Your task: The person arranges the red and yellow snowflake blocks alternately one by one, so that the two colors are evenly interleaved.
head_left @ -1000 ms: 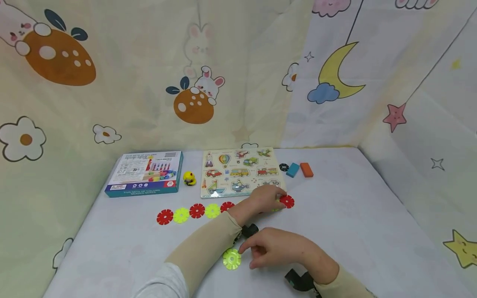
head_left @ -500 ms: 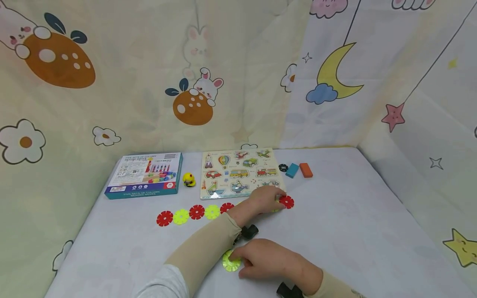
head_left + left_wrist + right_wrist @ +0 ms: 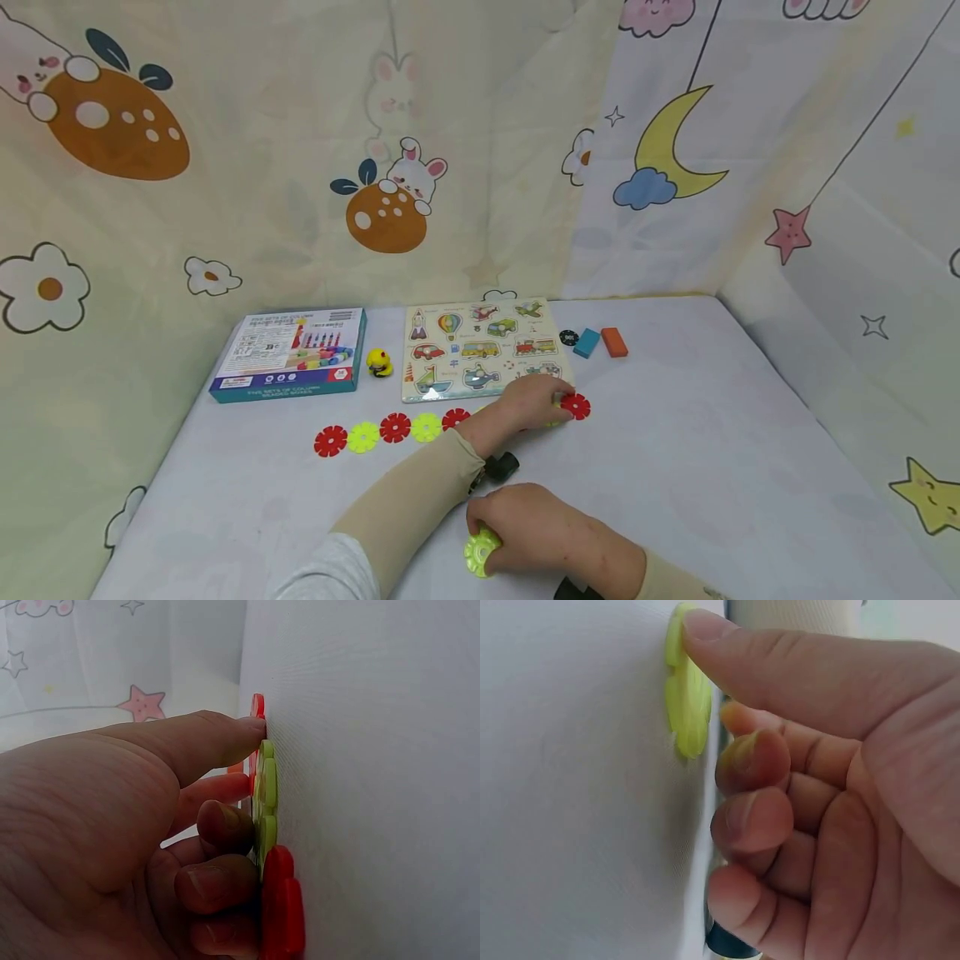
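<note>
In the head view, a row of notched, flower-shaped interlocking discs lies on the table, red [image 3: 330, 441] and lime [image 3: 363, 437] alternating; the left forearm hides part of it. My left hand [image 3: 534, 400] reaches to the right end, thumb and index finger pinching the edges of the last red disc [image 3: 577, 407]. In the left wrist view its other fingers curl beside the lime disc [image 3: 266, 787] before it. Nearer the front, my right hand [image 3: 536, 525] grips a separate lime disc [image 3: 480, 553] between thumb and index finger. The right wrist view shows this disc [image 3: 688, 705] edge-on, thumb on its rim.
Behind the row lie a picture puzzle board [image 3: 480, 350], a small yellow toy [image 3: 379, 363] and a boxed set [image 3: 288, 354]. A black chip [image 3: 569, 337], blue block [image 3: 587, 343] and orange block [image 3: 614, 342] sit right of the board. A patterned cloth wall [image 3: 495, 167] stands behind.
My right hand has come in from the right, touched the loose lime disc, taken hold of it and drawn it slightly toward the front right. My left hand stays at the red disc.
</note>
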The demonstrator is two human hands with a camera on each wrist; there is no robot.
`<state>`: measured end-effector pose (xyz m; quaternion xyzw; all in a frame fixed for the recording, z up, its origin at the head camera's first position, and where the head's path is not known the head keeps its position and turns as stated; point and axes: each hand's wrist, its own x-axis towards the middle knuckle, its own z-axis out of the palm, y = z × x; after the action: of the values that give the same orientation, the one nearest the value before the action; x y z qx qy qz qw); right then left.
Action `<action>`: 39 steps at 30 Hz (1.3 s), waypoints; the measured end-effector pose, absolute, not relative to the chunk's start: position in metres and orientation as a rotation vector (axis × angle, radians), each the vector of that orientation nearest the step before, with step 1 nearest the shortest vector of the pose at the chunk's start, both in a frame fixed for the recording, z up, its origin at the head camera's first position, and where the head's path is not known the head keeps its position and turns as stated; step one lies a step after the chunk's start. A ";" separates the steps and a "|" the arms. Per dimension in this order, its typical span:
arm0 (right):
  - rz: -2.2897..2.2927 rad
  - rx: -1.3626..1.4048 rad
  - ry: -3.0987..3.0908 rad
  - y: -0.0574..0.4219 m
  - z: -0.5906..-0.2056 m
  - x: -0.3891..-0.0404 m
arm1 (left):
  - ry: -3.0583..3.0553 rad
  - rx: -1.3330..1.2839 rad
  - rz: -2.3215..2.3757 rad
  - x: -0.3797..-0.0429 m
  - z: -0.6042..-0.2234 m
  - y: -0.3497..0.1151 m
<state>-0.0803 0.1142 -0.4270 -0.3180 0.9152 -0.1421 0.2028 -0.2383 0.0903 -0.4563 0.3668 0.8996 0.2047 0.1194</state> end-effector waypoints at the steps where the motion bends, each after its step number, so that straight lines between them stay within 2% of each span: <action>1: -0.393 -0.855 2.556 0.114 -0.427 -0.080 | 2.630 1.072 0.599 -0.238 -0.456 0.090; 13: -0.370 -0.829 2.445 0.115 -0.426 -0.076 | 2.626 1.067 0.612 -0.239 -0.458 0.090; 25: -0.708 -0.939 2.245 0.127 -0.419 -0.080 | 2.626 1.070 0.617 -0.240 -0.460 0.091; 32: -1.052 -0.780 2.134 0.158 -0.393 -0.100 | 2.618 1.079 0.636 -0.241 -0.461 0.090; 39: -1.209 -0.541 2.355 0.211 -0.380 -0.128 | 2.601 1.099 0.628 -0.242 -0.461 0.091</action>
<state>-0.1281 0.2111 -0.3796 -0.1952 0.8507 -0.4368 0.2179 -0.2420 0.0909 -0.4609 0.3771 0.8922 0.2155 0.1241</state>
